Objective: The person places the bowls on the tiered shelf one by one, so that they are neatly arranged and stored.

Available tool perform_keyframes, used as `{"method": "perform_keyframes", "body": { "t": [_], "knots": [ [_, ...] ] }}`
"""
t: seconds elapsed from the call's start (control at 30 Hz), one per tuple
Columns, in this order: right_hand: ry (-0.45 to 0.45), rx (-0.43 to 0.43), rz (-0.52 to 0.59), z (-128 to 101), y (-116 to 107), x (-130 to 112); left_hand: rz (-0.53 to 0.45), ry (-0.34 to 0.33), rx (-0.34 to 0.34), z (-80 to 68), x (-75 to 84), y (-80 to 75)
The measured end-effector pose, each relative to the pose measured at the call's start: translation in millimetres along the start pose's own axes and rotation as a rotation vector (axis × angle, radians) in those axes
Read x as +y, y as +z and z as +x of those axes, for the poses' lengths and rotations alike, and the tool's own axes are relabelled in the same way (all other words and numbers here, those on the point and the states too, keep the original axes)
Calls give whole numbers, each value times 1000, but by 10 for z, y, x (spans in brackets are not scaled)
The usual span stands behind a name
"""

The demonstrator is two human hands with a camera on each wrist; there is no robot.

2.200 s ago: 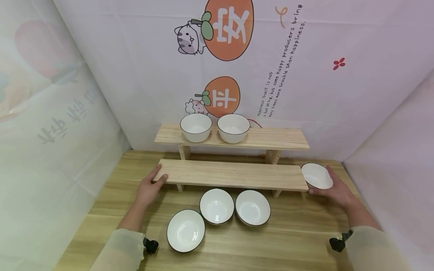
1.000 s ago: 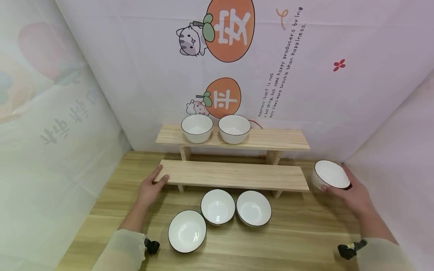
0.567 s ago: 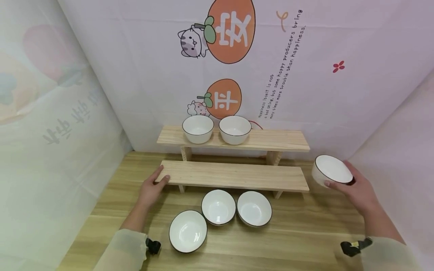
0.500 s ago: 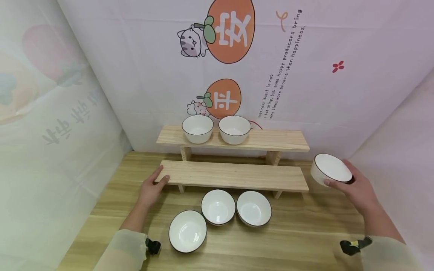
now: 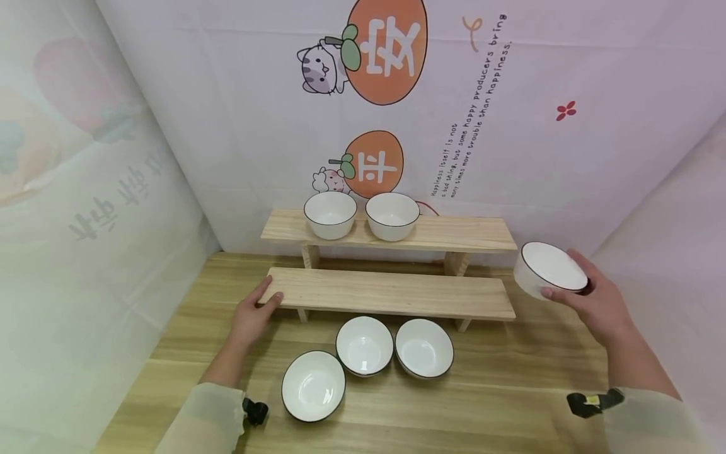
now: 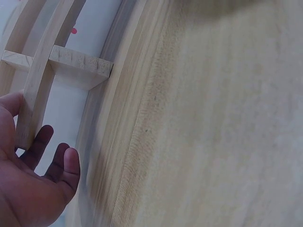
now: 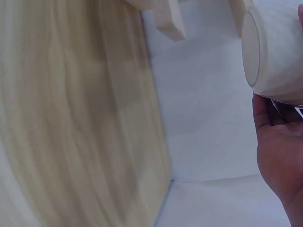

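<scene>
My right hand (image 5: 600, 304) grips a white bowl (image 5: 553, 265) with a dark rim, thumb on the near side, raised off the table and slightly tilted. Its round base shows in the right wrist view, where the bowl (image 7: 277, 52) sits above the palm of my right hand (image 7: 284, 151). My left hand (image 5: 253, 315) holds the left end of the lower shelf board (image 5: 391, 293), thumb on top. In the left wrist view my left hand (image 6: 35, 175) pinches the board (image 6: 35, 94), with other fingers curled below. Two more white bowls (image 5: 331, 215) stand on the upper shelf (image 5: 465, 233).
Three white bowls, among them the front left one (image 5: 313, 386), sit on the wooden table (image 5: 482, 410) in front of the lower shelf. A printed white cloth (image 5: 539, 157) hangs behind, and white side walls (image 5: 669, 252) close in left and right.
My right hand has drawn the bowl from beside the lower shelf's right end, first rightward, then lifted it up to near the upper shelf's height. My left hand stays on the board.
</scene>
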State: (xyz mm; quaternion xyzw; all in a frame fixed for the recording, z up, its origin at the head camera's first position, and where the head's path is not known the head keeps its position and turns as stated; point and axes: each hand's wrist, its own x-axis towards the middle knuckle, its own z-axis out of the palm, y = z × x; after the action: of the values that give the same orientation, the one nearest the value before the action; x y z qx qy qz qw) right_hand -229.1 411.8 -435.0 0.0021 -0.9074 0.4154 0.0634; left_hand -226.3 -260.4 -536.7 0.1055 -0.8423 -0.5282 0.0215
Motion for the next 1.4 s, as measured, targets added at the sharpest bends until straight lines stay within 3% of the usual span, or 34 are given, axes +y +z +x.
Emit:
{"method": "perform_keyframes", "body": {
  "t": [0.33, 0.87, 1.4],
  "knots": [
    [15, -14, -1, 86, 20, -303, -12, -1, -11, -21, 26, -11],
    [-66, -68, 101, 290, 197, -642, -14, -2, -6, -24, 28, -12],
    [-44, -96, 43, 547, 408, -914, 18, 6, 3, -15, 40, -13]
  ]
}}
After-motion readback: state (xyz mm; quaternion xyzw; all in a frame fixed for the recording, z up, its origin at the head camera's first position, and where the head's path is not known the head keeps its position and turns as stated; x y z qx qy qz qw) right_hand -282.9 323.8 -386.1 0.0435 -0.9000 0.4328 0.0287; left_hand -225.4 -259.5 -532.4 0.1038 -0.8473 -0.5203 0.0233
